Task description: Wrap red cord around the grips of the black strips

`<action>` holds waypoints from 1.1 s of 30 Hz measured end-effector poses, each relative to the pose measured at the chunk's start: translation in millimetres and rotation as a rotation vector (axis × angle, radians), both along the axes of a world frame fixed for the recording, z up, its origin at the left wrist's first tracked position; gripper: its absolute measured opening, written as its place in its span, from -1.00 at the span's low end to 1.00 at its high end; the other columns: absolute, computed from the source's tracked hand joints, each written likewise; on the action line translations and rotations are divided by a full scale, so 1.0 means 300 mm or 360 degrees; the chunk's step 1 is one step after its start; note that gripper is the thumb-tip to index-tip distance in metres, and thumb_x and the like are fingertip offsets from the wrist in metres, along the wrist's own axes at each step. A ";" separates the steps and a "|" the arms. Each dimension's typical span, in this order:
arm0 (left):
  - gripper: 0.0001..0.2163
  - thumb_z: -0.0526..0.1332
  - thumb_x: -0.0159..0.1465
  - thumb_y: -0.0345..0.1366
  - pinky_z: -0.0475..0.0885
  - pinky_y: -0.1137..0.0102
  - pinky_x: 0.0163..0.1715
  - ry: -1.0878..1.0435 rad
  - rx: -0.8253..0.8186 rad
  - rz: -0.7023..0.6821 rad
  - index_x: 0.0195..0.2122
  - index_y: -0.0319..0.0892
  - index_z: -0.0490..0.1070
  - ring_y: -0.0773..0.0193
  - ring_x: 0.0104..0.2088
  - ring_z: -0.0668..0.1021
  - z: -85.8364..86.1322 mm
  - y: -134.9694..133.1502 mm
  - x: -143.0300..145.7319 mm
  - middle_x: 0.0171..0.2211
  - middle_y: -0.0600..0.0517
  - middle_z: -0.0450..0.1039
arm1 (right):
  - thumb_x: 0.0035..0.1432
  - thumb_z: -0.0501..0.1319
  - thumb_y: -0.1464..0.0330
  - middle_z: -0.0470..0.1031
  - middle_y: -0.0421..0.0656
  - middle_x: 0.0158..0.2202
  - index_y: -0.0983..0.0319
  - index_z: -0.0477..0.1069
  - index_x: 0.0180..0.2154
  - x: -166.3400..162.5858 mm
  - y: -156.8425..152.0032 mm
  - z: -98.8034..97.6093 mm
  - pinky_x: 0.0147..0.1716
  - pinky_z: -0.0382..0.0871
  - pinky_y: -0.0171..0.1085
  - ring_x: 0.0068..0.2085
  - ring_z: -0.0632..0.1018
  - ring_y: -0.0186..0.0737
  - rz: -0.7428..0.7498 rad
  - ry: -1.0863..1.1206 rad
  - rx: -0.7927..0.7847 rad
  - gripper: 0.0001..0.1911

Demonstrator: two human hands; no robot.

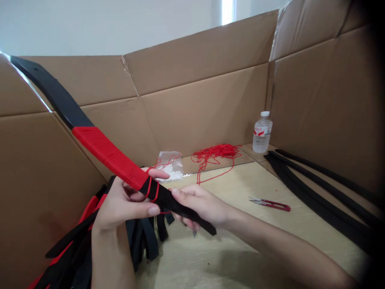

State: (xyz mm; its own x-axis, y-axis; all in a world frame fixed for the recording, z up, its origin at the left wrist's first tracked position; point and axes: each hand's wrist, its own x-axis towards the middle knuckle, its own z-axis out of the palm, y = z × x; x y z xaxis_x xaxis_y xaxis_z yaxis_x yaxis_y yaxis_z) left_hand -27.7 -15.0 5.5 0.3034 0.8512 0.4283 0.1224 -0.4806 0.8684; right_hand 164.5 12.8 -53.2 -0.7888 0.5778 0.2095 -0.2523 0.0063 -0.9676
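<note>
A long, curved black strip [67,102] slants from the upper left down to the centre. Red cord [110,157] is wound tightly round its middle part, and two looser turns lie just below the tight winding. My left hand [123,200] is closed round the strip at the lower end of the winding, thumb in front. Nearer the strip's tapered lower end, my right hand [200,204] grips it, thumb on top. A thin stretch of cord shows beside the right fingers. What the right fingers do behind the strip is hidden.
Red-handled thread snips [270,204] lie on the table [234,237]. A tangled red cord pile [216,154], a clear bag [170,166] of white bits and a water bottle [262,132] stand behind. Black strips [319,192] lie right; more [144,237] are heaped left. Cardboard walls [204,96] enclose everything.
</note>
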 end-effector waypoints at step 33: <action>-0.75 0.52 -0.18 -0.33 0.17 0.53 -0.72 0.0097 -0.0021 0.0080 -0.41 -0.17 0.65 0.46 -0.69 0.22 -0.004 0.002 0.094 -0.72 0.17 0.14 | 0.40 -0.20 0.15 0.15 -0.38 -0.76 0.21 0.20 -0.46 0.016 -0.019 0.009 -0.75 0.25 -0.45 -0.81 0.14 -0.46 0.0775 0.0219 -0.0650 -0.54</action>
State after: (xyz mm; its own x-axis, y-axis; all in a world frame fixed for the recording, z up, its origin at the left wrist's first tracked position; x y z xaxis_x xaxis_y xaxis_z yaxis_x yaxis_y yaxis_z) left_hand 0.4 -14.4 4.4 0.2850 0.8716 0.3989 0.1991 -0.4609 0.8649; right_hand 169.2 7.1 -50.5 -0.9623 0.2151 0.1665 -0.2552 -0.5019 -0.8264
